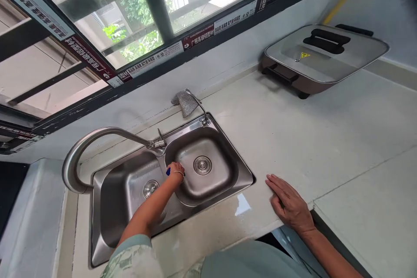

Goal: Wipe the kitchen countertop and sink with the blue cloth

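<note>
My left hand (pixel 176 172) is closed round a small dark-blue object (pixel 168 171); most of it is covered by my fingers, so its kind cannot be made out. This hand is at the left wall of the right basin (pixel 208 186), near the divider of the stainless steel double sink (pixel 239 176). The left basin (pixel 114 208) lies below and left of my forearm. On the pale countertop, right of the sink, my right hand (pixel 289 204) rests with its fingers stretched out and holds nothing.
A curved faucet (pixel 112 131) arches over the left basin. Behind the sink, a grey mesh cloth (pixel 187 103) hangs by a thin spout (pixel 199 103). An electric pan with a glass lid (pixel 325 58) stands at the back right. A window (pixel 208 4) runs along the wall.
</note>
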